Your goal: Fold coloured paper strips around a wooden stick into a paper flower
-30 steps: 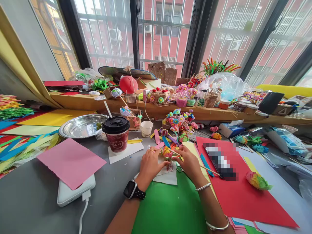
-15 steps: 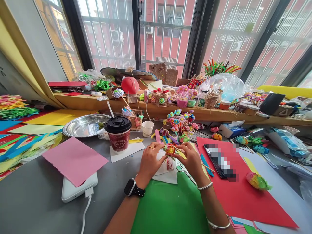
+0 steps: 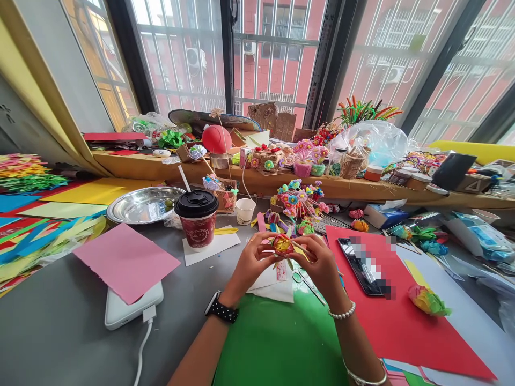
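My left hand (image 3: pixel 250 262) and my right hand (image 3: pixel 319 264) face each other above the table and together pinch a small rolled paper flower (image 3: pixel 282 244), red and yellow, on a thin wooden stick. Both hands' fingers are curled round it. Beneath them lie white paper (image 3: pixel 273 284), small scissors (image 3: pixel 302 280) and a green sheet (image 3: pixel 277 343). A black watch sits on my left wrist, a bead bracelet on my right.
A lidded red paper cup (image 3: pixel 197 217) stands left of the hands, with a steel tray (image 3: pixel 140 205) behind it. A pink sheet (image 3: pixel 125 261) covers a white power bank (image 3: pixel 131 309). A phone (image 3: pixel 364 264) lies on red paper (image 3: pixel 406 321). A finished paper flower (image 3: pixel 427 300) rests at right.
Both hands have risen off the table, lifting the paper flower on its stick up between them. The view has tilted slightly.
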`<state>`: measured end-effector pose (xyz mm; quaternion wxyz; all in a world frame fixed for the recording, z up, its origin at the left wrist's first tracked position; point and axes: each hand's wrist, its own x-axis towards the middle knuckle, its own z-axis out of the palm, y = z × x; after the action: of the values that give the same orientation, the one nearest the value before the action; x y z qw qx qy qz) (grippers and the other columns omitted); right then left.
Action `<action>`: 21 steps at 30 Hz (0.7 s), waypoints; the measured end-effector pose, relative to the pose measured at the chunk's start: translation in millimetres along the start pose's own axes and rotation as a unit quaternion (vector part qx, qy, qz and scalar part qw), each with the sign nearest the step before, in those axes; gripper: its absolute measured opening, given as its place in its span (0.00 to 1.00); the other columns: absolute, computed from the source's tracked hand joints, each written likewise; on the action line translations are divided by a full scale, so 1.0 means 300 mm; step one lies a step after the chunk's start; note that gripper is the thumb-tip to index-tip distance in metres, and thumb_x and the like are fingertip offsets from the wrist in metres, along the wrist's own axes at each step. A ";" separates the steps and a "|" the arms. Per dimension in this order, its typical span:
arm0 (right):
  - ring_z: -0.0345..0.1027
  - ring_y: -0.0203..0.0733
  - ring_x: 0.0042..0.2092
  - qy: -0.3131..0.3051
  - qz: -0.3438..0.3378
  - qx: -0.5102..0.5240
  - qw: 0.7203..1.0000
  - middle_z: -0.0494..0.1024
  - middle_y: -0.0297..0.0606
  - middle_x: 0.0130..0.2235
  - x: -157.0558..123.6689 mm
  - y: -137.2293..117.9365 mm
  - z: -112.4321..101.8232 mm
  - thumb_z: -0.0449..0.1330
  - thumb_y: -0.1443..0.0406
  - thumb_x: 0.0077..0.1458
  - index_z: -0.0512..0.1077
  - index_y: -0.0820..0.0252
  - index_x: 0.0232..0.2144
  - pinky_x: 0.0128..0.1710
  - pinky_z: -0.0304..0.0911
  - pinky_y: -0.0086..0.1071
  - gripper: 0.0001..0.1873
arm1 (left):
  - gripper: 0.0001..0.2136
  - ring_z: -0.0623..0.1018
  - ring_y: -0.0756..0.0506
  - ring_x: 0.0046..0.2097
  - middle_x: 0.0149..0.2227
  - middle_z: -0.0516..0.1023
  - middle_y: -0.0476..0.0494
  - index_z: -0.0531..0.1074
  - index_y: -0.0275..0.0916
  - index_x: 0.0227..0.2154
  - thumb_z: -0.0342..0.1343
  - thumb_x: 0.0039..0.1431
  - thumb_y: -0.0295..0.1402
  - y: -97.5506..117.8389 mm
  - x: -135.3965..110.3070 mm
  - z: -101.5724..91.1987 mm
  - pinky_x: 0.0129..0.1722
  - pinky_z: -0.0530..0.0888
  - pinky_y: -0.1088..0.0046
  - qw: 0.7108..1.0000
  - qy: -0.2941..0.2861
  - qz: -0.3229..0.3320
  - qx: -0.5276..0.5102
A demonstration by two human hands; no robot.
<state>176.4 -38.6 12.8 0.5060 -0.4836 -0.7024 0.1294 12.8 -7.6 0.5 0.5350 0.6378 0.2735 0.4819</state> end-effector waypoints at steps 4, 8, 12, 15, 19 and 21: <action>0.61 0.34 0.26 -0.033 0.041 0.049 0.997 0.70 0.36 0.30 -0.007 0.007 -0.018 0.60 0.57 0.43 0.67 0.59 0.35 0.22 0.60 0.27 0.16 | 0.18 0.71 0.44 0.43 0.45 0.64 0.42 0.65 0.39 0.41 0.58 0.44 0.28 0.027 -0.002 -0.008 0.40 0.72 0.67 0.999 -0.028 0.008 -0.019; 0.63 0.34 0.28 -0.078 0.060 0.109 0.989 0.70 0.36 0.32 -0.010 0.012 -0.039 0.60 0.57 0.43 0.64 0.58 0.44 0.24 0.62 0.26 0.24 | 0.17 0.71 0.44 0.43 0.44 0.63 0.43 0.68 0.40 0.40 0.59 0.44 0.28 0.051 -0.005 -0.017 0.41 0.72 0.66 0.999 -0.038 0.011 -0.016; 0.66 0.35 0.30 -0.136 0.072 0.138 0.978 0.72 0.38 0.35 -0.010 0.008 -0.049 0.60 0.59 0.43 0.64 0.58 0.47 0.26 0.64 0.27 0.26 | 0.16 0.71 0.45 0.41 0.46 0.62 0.42 0.70 0.41 0.39 0.59 0.44 0.27 0.068 -0.010 -0.016 0.39 0.73 0.68 0.997 -0.062 -0.006 -0.049; 0.67 0.37 0.31 -0.122 0.077 0.153 0.978 0.72 0.38 0.36 -0.011 0.009 -0.041 0.61 0.59 0.42 0.66 0.58 0.45 0.26 0.65 0.29 0.25 | 0.19 0.73 0.46 0.39 0.46 0.65 0.43 0.68 0.42 0.41 0.59 0.42 0.26 0.076 -0.015 -0.009 0.35 0.73 0.70 0.992 -0.084 -0.047 -0.085; 0.66 0.39 0.33 -0.103 0.081 0.164 0.978 0.71 0.38 0.37 -0.014 0.014 -0.028 0.62 0.59 0.41 0.68 0.56 0.42 0.28 0.65 0.31 0.22 | 0.25 0.74 0.46 0.38 0.38 0.73 0.44 0.64 0.41 0.46 0.60 0.42 0.26 0.074 -0.018 -0.006 0.37 0.72 0.69 0.986 -0.096 -0.093 -0.104; 0.66 0.39 0.33 -0.107 0.082 0.165 0.977 0.71 0.38 0.36 -0.015 0.016 -0.024 0.63 0.60 0.40 0.69 0.56 0.40 0.29 0.64 0.31 0.21 | 0.24 0.74 0.46 0.38 0.37 0.74 0.44 0.65 0.40 0.45 0.60 0.42 0.27 0.067 -0.019 -0.008 0.36 0.72 0.69 0.986 -0.091 -0.098 -0.102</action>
<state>185.0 -42.0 10.3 0.4884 -0.4327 -0.6796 0.3352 5.0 -17.0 17.7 0.6647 0.5912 0.2345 0.3920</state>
